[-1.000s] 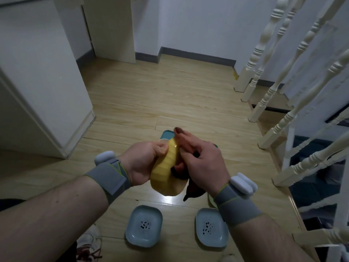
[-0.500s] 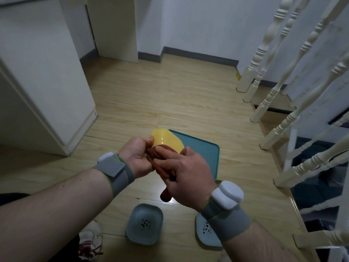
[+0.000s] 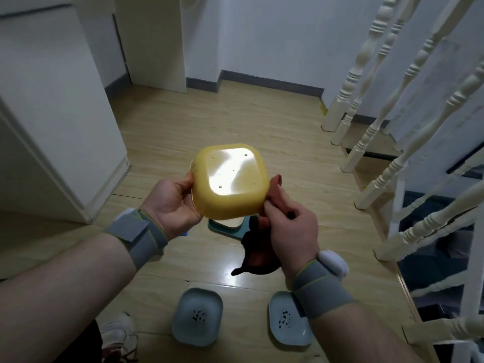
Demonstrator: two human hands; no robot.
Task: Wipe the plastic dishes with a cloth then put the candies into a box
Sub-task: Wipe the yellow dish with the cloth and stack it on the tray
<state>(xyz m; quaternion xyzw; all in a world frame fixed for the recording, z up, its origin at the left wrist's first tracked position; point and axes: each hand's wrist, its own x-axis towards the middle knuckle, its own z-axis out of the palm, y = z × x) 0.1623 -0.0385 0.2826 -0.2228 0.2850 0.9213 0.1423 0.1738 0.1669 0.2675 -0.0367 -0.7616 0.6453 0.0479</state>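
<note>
Head cam: yellow dish (image 3: 230, 188) betw. both grips, cloth (image 3: 258, 254) in right hand (image 3: 290, 227).

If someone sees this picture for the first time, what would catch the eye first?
First, the yellow dish held up at the centre, its glossy underside facing the camera, gripped by the left hand while the right hand presses a dark cloth to its edge. Next, two pale blue dishes on the wooden floor below.

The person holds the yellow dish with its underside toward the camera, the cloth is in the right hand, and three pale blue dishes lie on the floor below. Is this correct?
Not quite: the head view shows two pale blue dishes on the floor, not three. The rest holds: the yellow dish shows its underside, and the right hand holds the cloth.
</note>
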